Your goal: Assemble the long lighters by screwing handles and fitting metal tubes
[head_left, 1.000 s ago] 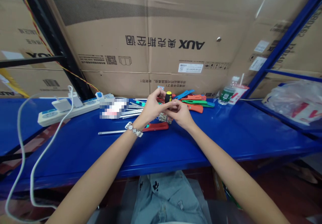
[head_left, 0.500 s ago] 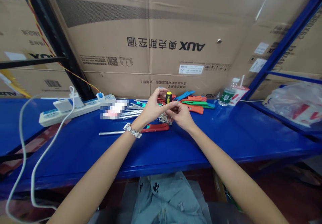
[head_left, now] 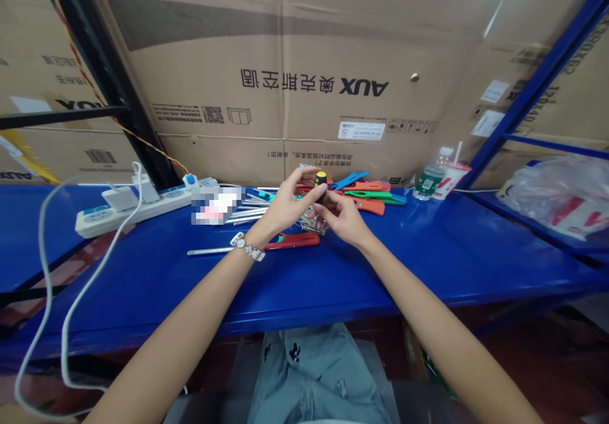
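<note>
My left hand (head_left: pixel 291 200) is closed round a screwdriver (head_left: pixel 320 179) with a black and yellow handle, its yellow end facing up. Right beside it, my right hand (head_left: pixel 343 218) has its fingers pinched together below the handle; what sits between them is hidden. Under both hands lies a small pile of metal pieces (head_left: pixel 311 222), too small to tell apart. A red long-necked lighter (head_left: pixel 297 240) with a metal tube rests just in front of the pile. More lighters in orange (head_left: pixel 370 205), green (head_left: pixel 368 195) and blue lie behind and to the right.
Several metal rods (head_left: pixel 247 215) and a blurred-out item (head_left: pixel 217 206) lie left of the hands. A white power strip (head_left: pixel 102 221) with plugs and cables stands further left. On the right are a water bottle (head_left: pixel 427 183) and a cup (head_left: pixel 450 183). Cardboard (head_left: pixel 314 119) walls the back.
The screwdriver handle has tipped slightly to the right, and my left thumb now lies over its side. My right fingers have shifted slightly lower, away from the left thumb.
</note>
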